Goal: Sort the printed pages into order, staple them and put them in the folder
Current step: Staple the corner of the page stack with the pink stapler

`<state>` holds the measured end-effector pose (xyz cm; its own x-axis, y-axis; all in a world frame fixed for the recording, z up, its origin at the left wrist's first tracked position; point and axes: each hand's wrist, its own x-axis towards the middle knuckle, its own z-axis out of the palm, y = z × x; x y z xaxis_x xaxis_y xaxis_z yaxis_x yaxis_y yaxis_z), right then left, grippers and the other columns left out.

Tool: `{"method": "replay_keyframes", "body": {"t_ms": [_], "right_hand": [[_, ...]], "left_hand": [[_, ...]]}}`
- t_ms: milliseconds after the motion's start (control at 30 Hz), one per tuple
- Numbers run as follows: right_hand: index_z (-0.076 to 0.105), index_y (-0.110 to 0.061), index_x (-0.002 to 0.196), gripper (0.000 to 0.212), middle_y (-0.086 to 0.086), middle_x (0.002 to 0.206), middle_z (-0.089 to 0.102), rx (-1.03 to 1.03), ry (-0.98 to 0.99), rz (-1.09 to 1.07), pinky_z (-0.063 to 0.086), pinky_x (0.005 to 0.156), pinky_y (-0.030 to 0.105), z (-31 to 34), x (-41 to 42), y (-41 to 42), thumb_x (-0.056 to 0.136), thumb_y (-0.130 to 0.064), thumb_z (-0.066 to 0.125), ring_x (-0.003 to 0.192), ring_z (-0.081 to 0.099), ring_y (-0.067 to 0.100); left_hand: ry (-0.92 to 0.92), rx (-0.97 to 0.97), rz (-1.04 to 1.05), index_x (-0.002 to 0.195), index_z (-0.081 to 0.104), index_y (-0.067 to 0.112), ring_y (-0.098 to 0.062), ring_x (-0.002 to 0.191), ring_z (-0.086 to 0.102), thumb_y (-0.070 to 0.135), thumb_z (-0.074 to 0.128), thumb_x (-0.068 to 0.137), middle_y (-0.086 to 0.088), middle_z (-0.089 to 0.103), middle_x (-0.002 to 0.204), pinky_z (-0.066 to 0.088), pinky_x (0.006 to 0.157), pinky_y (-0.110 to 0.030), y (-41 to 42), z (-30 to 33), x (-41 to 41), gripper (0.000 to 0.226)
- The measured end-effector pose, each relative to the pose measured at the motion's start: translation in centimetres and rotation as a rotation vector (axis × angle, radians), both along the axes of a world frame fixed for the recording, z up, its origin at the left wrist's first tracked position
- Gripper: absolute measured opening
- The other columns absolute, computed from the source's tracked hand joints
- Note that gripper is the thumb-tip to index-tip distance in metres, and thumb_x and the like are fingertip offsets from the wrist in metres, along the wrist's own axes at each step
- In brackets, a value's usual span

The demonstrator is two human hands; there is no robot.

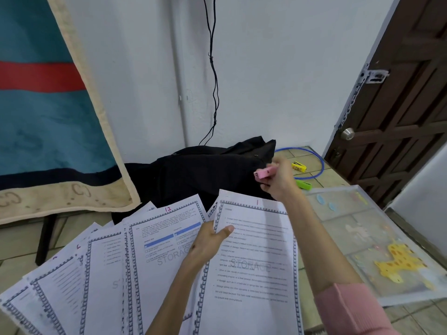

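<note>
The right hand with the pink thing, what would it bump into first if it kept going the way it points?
Probably the black cloth. The right hand holds a pink stapler whose tip aims left, over that cloth heap. Depth is unclear, so it might pass just above.

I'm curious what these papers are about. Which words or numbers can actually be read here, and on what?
"1": handwritten in red at the top of the page that the left hand holds.
"12": red, at the top of the page beside it.
"STORAGE": grey watermark across both pages, partly hidden on page 12.
Body text on all pages: too blurred to read.
Red marks atop the far-left pages: unclear.
Pink stapler in the right hand: no legible label.
</note>
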<state>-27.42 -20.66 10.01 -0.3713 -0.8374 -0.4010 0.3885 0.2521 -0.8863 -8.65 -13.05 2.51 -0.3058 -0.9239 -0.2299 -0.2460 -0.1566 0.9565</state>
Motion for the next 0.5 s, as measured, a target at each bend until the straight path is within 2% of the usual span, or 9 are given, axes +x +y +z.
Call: {"method": "replay_keyframes", "body": {"t_ms": [67, 100, 167, 233, 300, 400, 467, 500], "right_hand": [[0.044, -0.008, 0.072, 0.018, 0.011, 0.073, 0.05, -0.008, -0.038, 0.009, 0.044, 0.051, 0.023, -1.3, -2.8, 0.6, 0.089, -0.006, 0.039, 0.063, 0.051, 0.019], [0.049, 0.001, 0.074, 0.017, 0.019, 0.081, 0.055, 0.005, 0.024, -0.009, 0.05, 0.059, 0.023, -2.5, -4.3, 0.9, 0.089, 0.0, 0.041, 0.068, 0.054, 0.021], [0.058, 0.018, 0.087, 0.017, 0.033, 0.102, 0.061, 0.07, 0.31, -0.06, 0.053, 0.078, 0.033, -5.5, -6.5, 1.9, 0.084, 0.001, 0.058, 0.084, 0.062, 0.034], [0.064, 0.004, 0.083, 0.015, 0.02, 0.096, 0.067, 0.15, 0.602, -0.126, 0.05, 0.079, 0.037, -7.7, -6.9, 3.6, 0.075, -0.006, 0.073, 0.095, 0.062, 0.04], [0.063, -0.012, 0.084, 0.019, 0.011, 0.09, 0.069, 0.127, 0.67, -0.166, 0.048, 0.076, 0.033, -9.4, -6.4, 5.1, 0.071, -0.009, 0.077, 0.088, 0.065, 0.031], [0.066, -0.002, 0.093, 0.024, 0.012, 0.089, 0.068, 0.012, 0.645, -0.232, 0.044, 0.061, 0.009, -11.0, -5.8, 5.8, 0.071, -0.001, 0.076, 0.071, 0.06, 0.017], [0.063, 0.004, 0.102, 0.032, 0.013, 0.092, 0.066, 0.038, 0.674, -0.225, 0.043, 0.061, 0.007, -11.8, -5.8, 5.7, 0.073, -0.001, 0.076, 0.074, 0.059, 0.017], [0.062, 0.005, 0.105, 0.033, 0.015, 0.097, 0.067, 0.066, 0.705, -0.197, 0.044, 0.066, 0.012, -12.3, -6.0, 5.5, 0.074, -0.001, 0.075, 0.081, 0.061, 0.022]], "left_hand": [[0.008, 0.016, 0.024, 0.113, 0.062, 0.017, -0.001, 0.083, 0.063, 0.02, 0.054, 0.094, 0.009, 0.067, 0.096, 0.05, 0.063, -0.01, -0.3, 0.0, 0.7, 0.021], [0.002, 0.021, 0.038, 0.113, 0.062, 0.017, -0.003, 0.083, 0.063, 0.02, 0.054, 0.093, 0.006, 0.067, 0.098, 0.05, 0.064, -0.011, -0.5, 0.0, 1.1, 0.021], [-0.014, 0.027, 0.062, 0.111, 0.063, 0.017, -0.006, 0.083, 0.064, 0.021, 0.055, 0.093, 0.001, 0.068, 0.1, 0.051, 0.065, -0.015, -0.9, -0.1, 1.8, 0.02], [-0.016, 0.038, 0.084, 0.109, 0.063, 0.016, -0.007, 0.081, 0.065, 0.02, 0.056, 0.092, -0.001, 0.068, 0.1, 0.051, 0.065, -0.017, -1.5, -0.1, 2.5, 0.019], [-0.014, 0.054, 0.1, 0.111, 0.064, 0.012, -0.012, 0.085, 0.066, 0.02, 0.057, 0.091, -0.004, 0.069, 0.103, 0.053, 0.068, -0.022, -2.0, -0.1, 3.0, 0.022], [-0.01, 0.064, 0.106, 0.112, 0.063, 0.014, -0.014, 0.087, 0.066, 0.022, 0.058, 0.091, -0.003, 0.07, 0.1, 0.053, 0.071, -0.025, -2.5, -0.2, 3.3, 0.023], [-0.005, 0.057, 0.103, 0.111, 0.063, 0.017, -0.01, 0.084, 0.065, 0.021, 0.057, 0.091, 0.003, 0.068, 0.093, 0.052, 0.07, -0.023, -2.6, 0.0, 3.4, 0.021], [-0.002, 0.061, 0.102, 0.111, 0.062, 0.017, -0.011, 0.084, 0.065, 0.021, 0.057, 0.091, 0.004, 0.068, 0.093, 0.052, 0.07, -0.024, -2.7, 0.1, 3.5, 0.021]]}}
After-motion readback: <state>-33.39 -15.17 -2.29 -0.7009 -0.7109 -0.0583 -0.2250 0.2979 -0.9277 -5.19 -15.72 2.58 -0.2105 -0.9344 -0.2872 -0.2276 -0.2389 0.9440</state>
